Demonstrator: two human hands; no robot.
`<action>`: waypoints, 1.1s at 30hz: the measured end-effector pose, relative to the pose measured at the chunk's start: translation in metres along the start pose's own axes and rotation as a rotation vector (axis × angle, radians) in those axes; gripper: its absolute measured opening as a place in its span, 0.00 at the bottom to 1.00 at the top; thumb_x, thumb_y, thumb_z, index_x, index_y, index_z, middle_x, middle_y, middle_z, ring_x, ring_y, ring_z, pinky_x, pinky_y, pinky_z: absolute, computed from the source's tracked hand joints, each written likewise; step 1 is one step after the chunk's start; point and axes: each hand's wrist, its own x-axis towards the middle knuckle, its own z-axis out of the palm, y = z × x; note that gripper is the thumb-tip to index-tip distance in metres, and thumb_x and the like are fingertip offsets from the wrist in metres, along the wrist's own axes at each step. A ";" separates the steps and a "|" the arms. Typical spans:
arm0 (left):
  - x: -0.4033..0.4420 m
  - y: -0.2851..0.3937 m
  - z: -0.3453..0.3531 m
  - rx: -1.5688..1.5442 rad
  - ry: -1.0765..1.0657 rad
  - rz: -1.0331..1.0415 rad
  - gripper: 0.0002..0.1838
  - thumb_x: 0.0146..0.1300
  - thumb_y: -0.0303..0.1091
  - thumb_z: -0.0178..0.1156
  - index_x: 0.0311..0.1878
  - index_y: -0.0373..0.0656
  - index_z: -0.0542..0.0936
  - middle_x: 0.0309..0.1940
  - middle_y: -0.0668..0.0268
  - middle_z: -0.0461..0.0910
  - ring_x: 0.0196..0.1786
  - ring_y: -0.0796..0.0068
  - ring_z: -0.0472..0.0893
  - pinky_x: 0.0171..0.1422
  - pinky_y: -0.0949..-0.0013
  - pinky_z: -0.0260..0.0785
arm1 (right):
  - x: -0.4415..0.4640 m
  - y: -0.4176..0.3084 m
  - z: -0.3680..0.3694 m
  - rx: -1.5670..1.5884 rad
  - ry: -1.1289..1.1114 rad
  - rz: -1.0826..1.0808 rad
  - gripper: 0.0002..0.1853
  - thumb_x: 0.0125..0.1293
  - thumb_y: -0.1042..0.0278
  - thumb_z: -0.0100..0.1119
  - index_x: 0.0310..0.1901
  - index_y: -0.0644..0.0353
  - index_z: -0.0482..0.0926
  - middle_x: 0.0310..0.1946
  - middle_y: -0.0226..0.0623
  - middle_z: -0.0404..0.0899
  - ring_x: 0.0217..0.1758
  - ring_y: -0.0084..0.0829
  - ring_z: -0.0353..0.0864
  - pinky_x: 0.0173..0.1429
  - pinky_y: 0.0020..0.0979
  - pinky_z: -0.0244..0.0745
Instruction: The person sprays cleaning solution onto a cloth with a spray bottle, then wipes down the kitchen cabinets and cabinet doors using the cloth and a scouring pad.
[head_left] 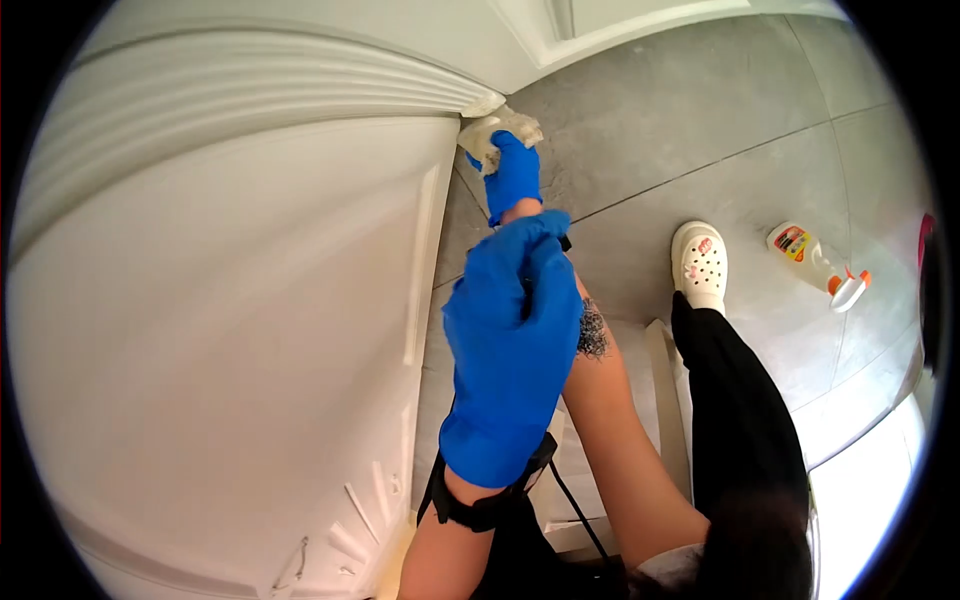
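Observation:
My right hand (pixel 514 170), in a blue rubber glove, reaches forward to floor level. Its fingers are closed on a crumpled pale, wet-looking cloth (pixel 507 130), pressed near the corner of the white panel (pixel 250 290). Nearer the camera is my left hand (pixel 515 345), also blue-gloved, with fingers curled in above my right forearm. What it holds, if anything, is hidden. Beside its thumb side a dark, wiry patch (pixel 593 332) shows against the forearm; whether the hand grips it cannot be made out.
Grey floor tiles (pixel 680 120) extend to the right. On them lies a clear spray bottle (pixel 812 255) with an orange and white trigger. My foot in a white clog (pixel 700 260) stands between it and my arms. Ribbed white moulding (pixel 280 75) runs along the upper left.

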 end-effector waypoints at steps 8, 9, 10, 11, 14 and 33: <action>-0.009 -0.005 0.023 0.146 -0.111 0.165 0.10 0.54 0.23 0.48 0.39 0.36 0.75 0.28 0.66 0.76 0.28 0.82 0.72 0.37 0.79 0.65 | -0.005 -0.003 0.023 -0.039 0.062 -0.088 0.25 0.51 0.78 0.53 0.54 0.60 0.63 0.46 0.37 0.70 0.45 0.32 0.73 0.45 0.29 0.71; -0.010 -0.004 0.023 0.133 -0.123 0.135 0.10 0.54 0.23 0.49 0.40 0.37 0.74 0.30 0.66 0.76 0.28 0.82 0.72 0.37 0.78 0.66 | -0.004 -0.005 0.023 -0.095 0.082 -0.072 0.24 0.50 0.78 0.55 0.52 0.62 0.65 0.44 0.37 0.71 0.44 0.32 0.73 0.45 0.28 0.71; -0.009 -0.003 0.024 0.132 -0.123 0.137 0.10 0.54 0.23 0.49 0.40 0.37 0.74 0.30 0.66 0.76 0.28 0.82 0.72 0.37 0.78 0.66 | -0.003 -0.007 0.022 -0.094 0.081 -0.073 0.24 0.50 0.78 0.55 0.52 0.62 0.65 0.44 0.37 0.71 0.44 0.32 0.73 0.45 0.28 0.71; -0.009 -0.002 0.024 0.159 -0.128 0.160 0.10 0.54 0.23 0.49 0.40 0.37 0.74 0.30 0.66 0.76 0.28 0.82 0.73 0.37 0.78 0.66 | -0.003 -0.008 0.022 -0.182 0.090 -0.125 0.23 0.49 0.78 0.57 0.50 0.64 0.67 0.42 0.37 0.72 0.43 0.32 0.73 0.44 0.29 0.71; -0.012 -0.004 0.031 0.123 -0.119 0.183 0.11 0.54 0.23 0.49 0.41 0.38 0.74 0.30 0.66 0.76 0.28 0.81 0.72 0.36 0.78 0.66 | 0.005 -0.011 0.010 -0.317 0.075 -0.105 0.21 0.48 0.76 0.59 0.47 0.65 0.69 0.41 0.38 0.73 0.41 0.31 0.74 0.43 0.29 0.71; -0.013 0.009 0.038 0.165 -0.155 0.194 0.11 0.55 0.23 0.49 0.41 0.39 0.74 0.25 0.69 0.71 0.26 0.83 0.70 0.32 0.79 0.64 | 0.042 0.029 -0.014 -0.695 0.073 -0.085 0.18 0.48 0.71 0.60 0.43 0.64 0.72 0.33 0.36 0.74 0.31 0.28 0.75 0.29 0.25 0.72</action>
